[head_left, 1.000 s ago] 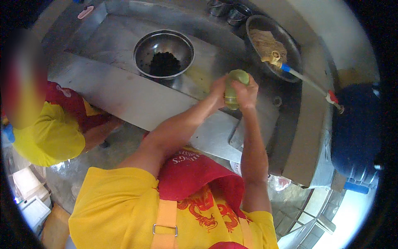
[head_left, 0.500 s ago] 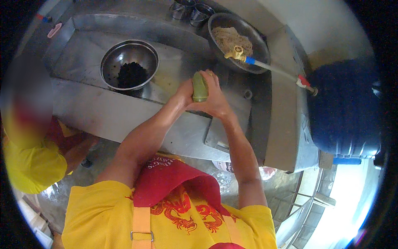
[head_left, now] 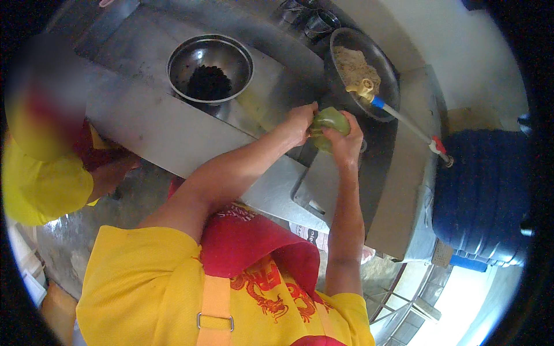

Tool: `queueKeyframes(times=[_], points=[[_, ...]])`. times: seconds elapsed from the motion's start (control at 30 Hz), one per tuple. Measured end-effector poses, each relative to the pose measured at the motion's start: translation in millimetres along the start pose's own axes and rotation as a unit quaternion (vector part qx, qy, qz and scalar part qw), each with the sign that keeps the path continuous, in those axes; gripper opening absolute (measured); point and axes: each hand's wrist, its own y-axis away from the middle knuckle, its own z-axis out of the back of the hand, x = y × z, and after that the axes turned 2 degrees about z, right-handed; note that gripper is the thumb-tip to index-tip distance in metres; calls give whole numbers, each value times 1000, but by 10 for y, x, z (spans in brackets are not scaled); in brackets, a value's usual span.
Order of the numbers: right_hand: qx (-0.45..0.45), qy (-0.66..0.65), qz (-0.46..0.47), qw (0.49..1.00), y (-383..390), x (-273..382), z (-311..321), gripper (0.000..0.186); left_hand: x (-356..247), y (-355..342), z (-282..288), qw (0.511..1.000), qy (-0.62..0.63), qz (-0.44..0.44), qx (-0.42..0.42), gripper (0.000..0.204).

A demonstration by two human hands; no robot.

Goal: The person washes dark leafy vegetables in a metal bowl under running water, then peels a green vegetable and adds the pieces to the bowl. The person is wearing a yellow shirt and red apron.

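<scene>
On the left, at the near side of the steel counter (head_left: pixel 135 112), a co-worker (head_left: pixel 46 187) in a yellow shirt has a bent forearm near its edge. To the right of that person, a round metal bowl (head_left: pixel 196 53) rests on the counter, with a dark, crumbly heap (head_left: pixel 209 83) in the bottom. Further right, my hands are together, clamped on a rounded green object (head_left: pixel 330 120) whose kind I can't make out. My left hand (head_left: pixel 300 123) presses its left side; my right hand (head_left: pixel 347 141) wraps the right side, thumb across the near face. I have it over the counter, to the right of the bowl and nearer me. Beyond my hands, at the far side, are small metal pails (head_left: pixel 321 24). Right of them, a wide dark basin (head_left: pixel 386 60) holds a tan heap (head_left: pixel 355 64). A yellow tap (head_left: pixel 362 90) on a pale pipe (head_left: pixel 407 120) reaches over the basin from a big blue drum (head_left: pixel 482 190) at the far right.
</scene>
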Motion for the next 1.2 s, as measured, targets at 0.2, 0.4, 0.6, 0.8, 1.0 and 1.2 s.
queueKeyframes(times=[0.2, 0.4, 0.6, 0.8, 1.0, 1.2], points=[[-13, 97, 36, 995, -40, 33, 9, 45, 68, -112, 81, 999, 19, 7, 27, 25], [1, 192, 78, 978, -56, 170, -34, 38, 144, -307, 177, 998, -12, -4, 57, 31], [35, 286, 81, 954, 0, 361, -135, 46, 212, -406, 196, 997, 6, -29, 67, 30], [66, 33, 45, 996, -122, -95, 31, 59, 276, -538, 157, 993, 79, 2, 86, 31], [174, -19, -31, 984, -45, 14, -133, 57, 394, -680, 254, 988, 96, -9, 122, 32], [95, -6, -101, 990, -85, -46, -29, 40, 450, -733, 291, 992, -26, 17, 120, 30]])
